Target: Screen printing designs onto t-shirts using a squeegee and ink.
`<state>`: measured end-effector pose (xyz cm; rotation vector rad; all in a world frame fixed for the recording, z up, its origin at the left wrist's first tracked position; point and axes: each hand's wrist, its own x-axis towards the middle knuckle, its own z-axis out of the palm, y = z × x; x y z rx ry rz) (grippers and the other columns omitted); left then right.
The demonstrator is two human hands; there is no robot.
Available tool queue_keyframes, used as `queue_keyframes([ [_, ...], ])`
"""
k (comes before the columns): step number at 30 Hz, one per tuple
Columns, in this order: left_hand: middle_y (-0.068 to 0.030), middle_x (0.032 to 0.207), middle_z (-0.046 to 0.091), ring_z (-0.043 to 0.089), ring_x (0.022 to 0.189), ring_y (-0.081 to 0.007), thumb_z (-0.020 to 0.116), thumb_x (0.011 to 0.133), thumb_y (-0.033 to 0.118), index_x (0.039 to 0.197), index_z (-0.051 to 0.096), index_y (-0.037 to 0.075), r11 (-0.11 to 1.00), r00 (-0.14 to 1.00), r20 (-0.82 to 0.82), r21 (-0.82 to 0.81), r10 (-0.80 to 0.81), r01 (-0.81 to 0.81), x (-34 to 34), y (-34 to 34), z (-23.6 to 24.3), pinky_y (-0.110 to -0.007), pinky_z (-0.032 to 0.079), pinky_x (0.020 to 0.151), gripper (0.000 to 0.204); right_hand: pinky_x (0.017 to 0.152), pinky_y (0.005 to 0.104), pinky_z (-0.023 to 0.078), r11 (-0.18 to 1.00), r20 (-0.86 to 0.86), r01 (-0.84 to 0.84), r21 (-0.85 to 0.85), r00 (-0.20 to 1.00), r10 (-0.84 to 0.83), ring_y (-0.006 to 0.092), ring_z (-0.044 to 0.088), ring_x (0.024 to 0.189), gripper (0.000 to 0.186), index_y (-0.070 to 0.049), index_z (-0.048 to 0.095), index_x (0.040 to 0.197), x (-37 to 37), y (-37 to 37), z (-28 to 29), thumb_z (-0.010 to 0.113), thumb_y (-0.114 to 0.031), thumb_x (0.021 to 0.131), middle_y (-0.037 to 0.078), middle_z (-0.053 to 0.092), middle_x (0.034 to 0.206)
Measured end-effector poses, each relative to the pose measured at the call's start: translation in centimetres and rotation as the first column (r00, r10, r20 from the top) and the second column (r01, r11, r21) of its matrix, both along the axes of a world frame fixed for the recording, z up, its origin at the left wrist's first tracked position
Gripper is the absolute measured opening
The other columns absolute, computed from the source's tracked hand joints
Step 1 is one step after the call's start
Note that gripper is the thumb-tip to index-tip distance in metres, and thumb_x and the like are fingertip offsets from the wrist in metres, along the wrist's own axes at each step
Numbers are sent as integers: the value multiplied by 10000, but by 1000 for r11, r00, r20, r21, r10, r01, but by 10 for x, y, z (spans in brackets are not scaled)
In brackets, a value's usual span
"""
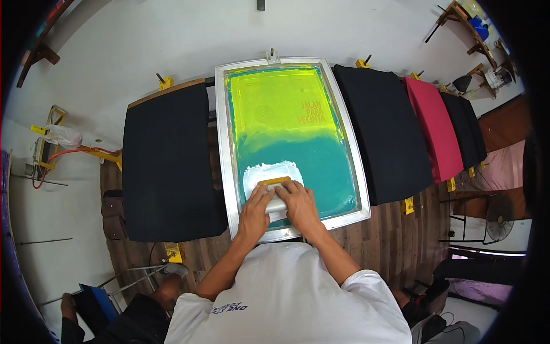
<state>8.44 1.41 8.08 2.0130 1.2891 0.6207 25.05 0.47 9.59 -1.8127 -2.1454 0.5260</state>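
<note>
Both my hands are wrapped over a squeegee with a yellowish blade edge and a pale grey handle. My left hand grips its left side, my right hand its right side, thumbs close together. The squeegee stands in a patch of white ink at the near end of a screen printing frame. The frame has a silver metal rim. Its mesh is teal near me and smeared bright yellow-green at the far half, where lettering and a round mark show. Whatever lies beneath the screen is hidden.
Black fabric-covered boards stand left and right of the frame, with a red one farther right. Yellow brackets hold the boards. A person's hand shows at lower left. A fan stands at far right.
</note>
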Motion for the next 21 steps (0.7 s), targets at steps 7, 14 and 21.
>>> queue_keyframes([
  [7,-208,1440,496,412,1396,-359,579,669,-203,1336,571,30,987,1000,-1,-162,-10,10,-2,10,4,-411,385,1128,707,921,469,456,992,-32,-20,-121,999,16,326,548,1211,541,-90,651,1200,3,12,9,626,106,697,122,608,1278],
  [14,-207,1437,500,412,1395,-359,588,675,-197,1320,583,26,997,1000,-5,-73,15,-16,-1,7,-8,-412,381,1131,683,912,467,461,1000,-35,8,-15,999,-8,332,555,1200,539,-83,653,1195,1,9,-3,602,118,698,129,612,1272],
  [21,-218,1421,513,432,1380,-366,584,674,-199,1308,591,20,998,1000,4,-62,1,0,-2,3,-5,-414,395,1119,671,916,470,460,998,-52,35,52,998,-32,333,557,1196,541,-76,658,1194,1,3,-2,595,121,695,131,623,1253],
])
